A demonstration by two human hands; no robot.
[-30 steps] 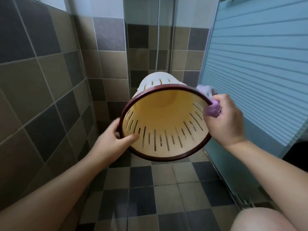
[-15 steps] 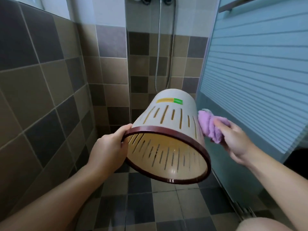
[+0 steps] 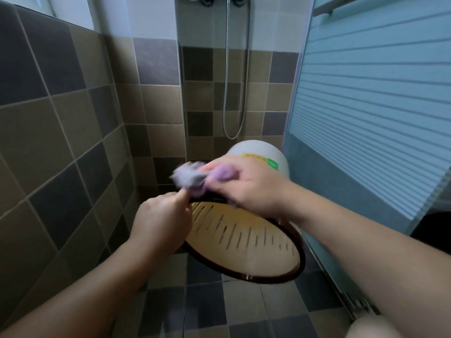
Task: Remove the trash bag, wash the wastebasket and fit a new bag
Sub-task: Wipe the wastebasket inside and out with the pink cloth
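Tiled shower stall: left hand [image 3: 162,222] grips the wastebasket [image 3: 244,240] rim; right hand [image 3: 249,184] clutches a soft purple cloth [image 3: 192,178]. The slotted plastic looks light, stiff, likely slippery; hold the rim.

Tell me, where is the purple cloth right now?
In the head view, the purple cloth is mid-frame, gripped by the right hand against the wastebasket near its dark rim, just above the left hand.

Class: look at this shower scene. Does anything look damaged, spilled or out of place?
Nothing stands out. The wastebasket is tipped with its opening toward the camera only because the left hand holds its rim while the right hand wipes it with a purple cloth. No cracks or spills show.
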